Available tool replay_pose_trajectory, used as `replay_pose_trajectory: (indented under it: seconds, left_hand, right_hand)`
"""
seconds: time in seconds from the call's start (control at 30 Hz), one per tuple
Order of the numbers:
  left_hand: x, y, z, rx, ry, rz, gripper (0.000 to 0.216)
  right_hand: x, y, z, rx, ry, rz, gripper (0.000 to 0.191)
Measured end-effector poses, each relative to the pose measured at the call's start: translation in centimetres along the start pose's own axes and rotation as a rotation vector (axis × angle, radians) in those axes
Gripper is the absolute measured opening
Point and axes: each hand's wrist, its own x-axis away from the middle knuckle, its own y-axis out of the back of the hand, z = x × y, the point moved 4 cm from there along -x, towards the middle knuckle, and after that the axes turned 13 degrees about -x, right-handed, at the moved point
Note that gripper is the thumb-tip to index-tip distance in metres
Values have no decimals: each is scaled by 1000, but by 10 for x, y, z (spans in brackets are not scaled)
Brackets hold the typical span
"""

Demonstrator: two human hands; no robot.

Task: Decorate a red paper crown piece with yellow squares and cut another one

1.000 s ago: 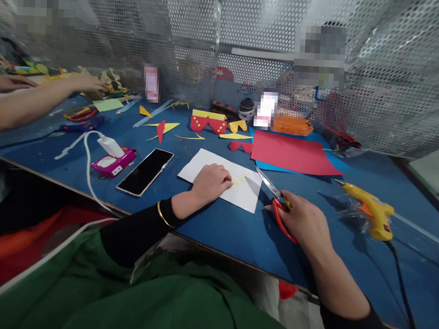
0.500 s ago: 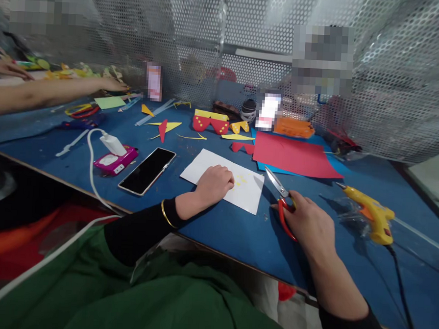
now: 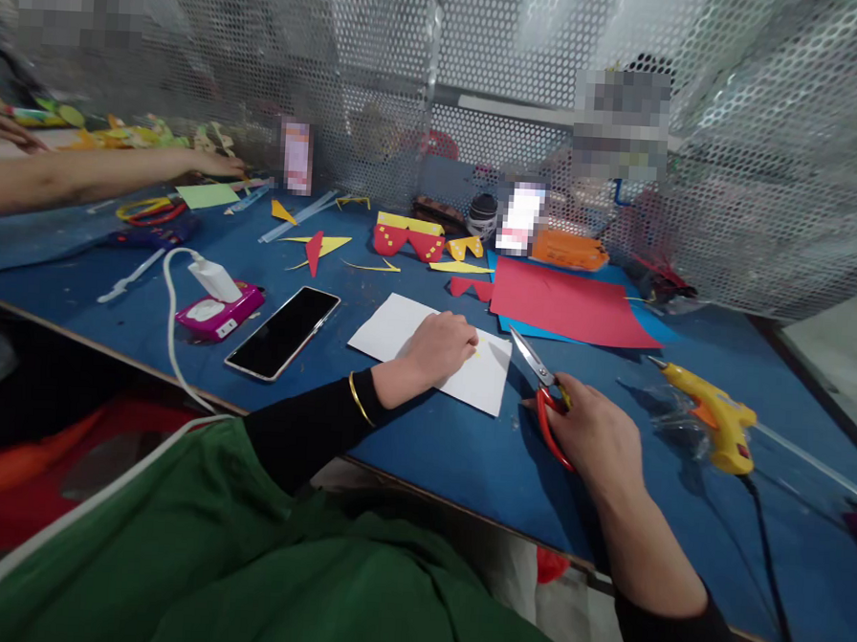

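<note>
On the paper (image 3: 392, 331), press lightly with your curled left hand (image 3: 442, 346) (what it pinches, I cannot tell) and point the scissors (image 3: 537, 370) in your closed right hand (image 3: 595, 435) away.

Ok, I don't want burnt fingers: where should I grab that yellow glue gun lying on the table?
By its handle, coming from the near right. The glue gun lies flat, its nozzle pointing left toward the red paper, and the cord leaves the handle end.
</note>
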Motion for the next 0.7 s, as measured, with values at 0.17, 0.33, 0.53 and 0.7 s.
replay_pose_trajectory:
  seconds: [0.17, 0.33, 0.53, 0.7]
  left_hand:
    - [8, 4, 9, 33, 3, -37, 31]
    - [11, 10, 10, 148, 43, -64, 29]
    - [11, 25, 16, 449, 226, -103, 18]
    - [22, 19, 2, 814, 335, 38, 35]
  right_hand:
    - [1, 2, 2, -11, 5, -1, 43]
    - [1, 2, 3, -25, 13, -5, 43]
    - [2, 1, 3, -62, 42, -48, 43]
    - [1, 3, 7, -128, 42, -134, 51]
